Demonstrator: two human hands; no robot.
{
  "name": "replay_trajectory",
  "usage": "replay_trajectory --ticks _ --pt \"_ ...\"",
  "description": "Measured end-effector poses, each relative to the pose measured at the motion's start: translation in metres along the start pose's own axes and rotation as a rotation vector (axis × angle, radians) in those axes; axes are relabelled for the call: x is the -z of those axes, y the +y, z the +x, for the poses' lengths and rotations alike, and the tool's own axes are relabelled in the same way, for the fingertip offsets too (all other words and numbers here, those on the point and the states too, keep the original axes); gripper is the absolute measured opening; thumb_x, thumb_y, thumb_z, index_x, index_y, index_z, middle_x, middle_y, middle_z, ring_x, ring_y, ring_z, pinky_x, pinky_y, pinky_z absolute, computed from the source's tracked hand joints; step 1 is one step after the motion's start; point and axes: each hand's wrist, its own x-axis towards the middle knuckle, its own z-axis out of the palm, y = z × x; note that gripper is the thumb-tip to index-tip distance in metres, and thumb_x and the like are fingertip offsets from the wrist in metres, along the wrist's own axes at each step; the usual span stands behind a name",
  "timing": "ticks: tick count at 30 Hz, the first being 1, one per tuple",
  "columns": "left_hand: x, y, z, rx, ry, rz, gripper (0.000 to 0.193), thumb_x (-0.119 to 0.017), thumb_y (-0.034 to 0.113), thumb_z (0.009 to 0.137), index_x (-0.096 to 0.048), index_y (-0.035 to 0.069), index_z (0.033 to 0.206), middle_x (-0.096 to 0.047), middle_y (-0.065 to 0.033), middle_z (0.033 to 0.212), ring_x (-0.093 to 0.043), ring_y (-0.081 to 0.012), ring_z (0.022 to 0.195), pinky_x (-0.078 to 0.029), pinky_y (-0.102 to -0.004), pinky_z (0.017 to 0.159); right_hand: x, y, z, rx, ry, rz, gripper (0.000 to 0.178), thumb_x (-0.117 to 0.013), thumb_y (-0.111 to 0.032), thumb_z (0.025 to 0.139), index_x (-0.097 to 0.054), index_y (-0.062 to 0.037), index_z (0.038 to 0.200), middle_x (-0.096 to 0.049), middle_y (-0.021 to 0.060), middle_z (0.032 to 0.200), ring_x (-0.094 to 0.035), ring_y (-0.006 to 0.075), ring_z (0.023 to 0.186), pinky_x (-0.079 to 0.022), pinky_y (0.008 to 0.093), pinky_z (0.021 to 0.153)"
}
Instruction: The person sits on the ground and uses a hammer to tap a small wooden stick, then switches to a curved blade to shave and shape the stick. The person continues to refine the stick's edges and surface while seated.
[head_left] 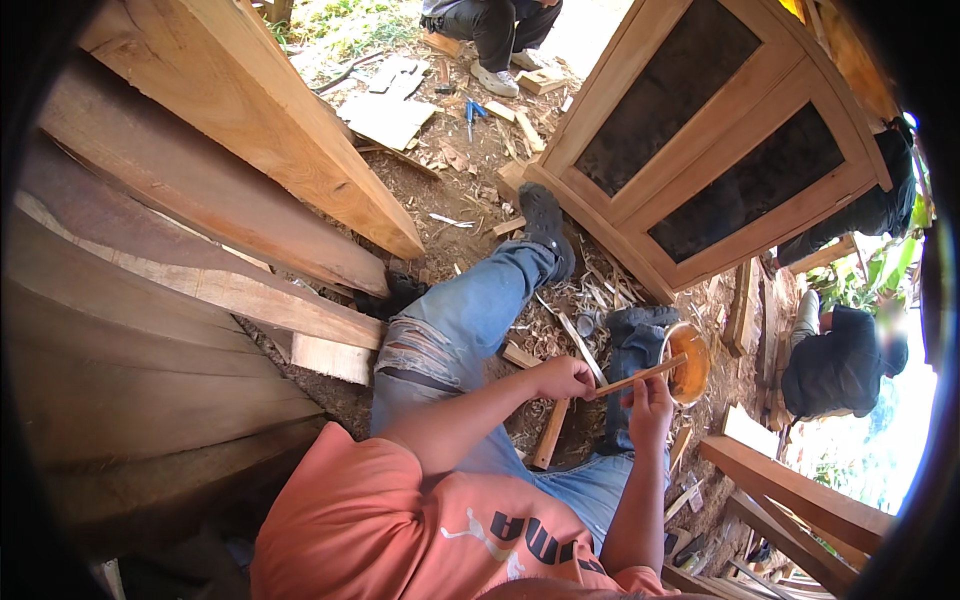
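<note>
A thin, narrow wooden strip is held slanting between my two hands. My left hand pinches its lower-left end with closed fingertips. Closer to the other end, my right hand has its fingers closed on the strip. The strip's far tip lies over a round, pale-rimmed tub, orange-brown inside; whether it touches the tub cannot be made out. My legs, in torn blue jeans, are spread around the work, with the tub beside my right foot.
A wooden door panel with dark insets leans ahead on the right. Thick planks crowd the left. A hammer, blue-handled pliers, shavings and offcuts lie on the ground. One person sits ahead; another is at the right.
</note>
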Motion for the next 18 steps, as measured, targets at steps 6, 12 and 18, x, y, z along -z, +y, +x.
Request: replay_trajectory --ticks 6,12,18 --pt "0.014 -0.005 0.0 -0.026 0.162 0.015 0.046 -0.086 0.027 0.096 -0.067 0.003 0.131 -0.076 -0.0043 0.107 -0.07 -0.0131 0.101 -0.055 -0.0323 0.09 0.006 0.017 -0.002 -0.059 0.01 0.042 0.017 -0.064 -0.013 0.111 -0.069 0.0002 0.121 -0.07 0.0035 0.093 -0.064 0.0099 0.073 -0.054 0.0276 0.067" --pt "0.079 0.014 -0.03 0.01 0.72 0.265 0.06 -0.081 0.031 0.097 -0.06 0.003 0.146 -0.075 -0.0169 0.123 -0.072 -0.029 0.115 -0.057 -0.0424 0.099 0.006 0.075 -0.032 -0.183 -0.099 0.104 0.012 -0.063 -0.012 0.111 -0.066 -0.0005 0.11 -0.069 0.0044 0.082 -0.063 0.011 0.061 -0.051 0.0263 0.057" --pt "0.116 0.045 -0.102 0.395 0.833 1.155 0.059 -0.079 0.041 0.094 -0.066 0.007 0.141 -0.067 -0.0218 0.142 -0.061 -0.0417 0.134 -0.047 -0.0548 0.113 0.004 0.109 -0.066 -0.265 -0.126 0.288 0.01 -0.064 -0.01 0.109 -0.065 -0.0002 0.109 -0.069 0.0065 0.078 -0.063 0.0135 0.057 -0.051 0.0273 0.053"
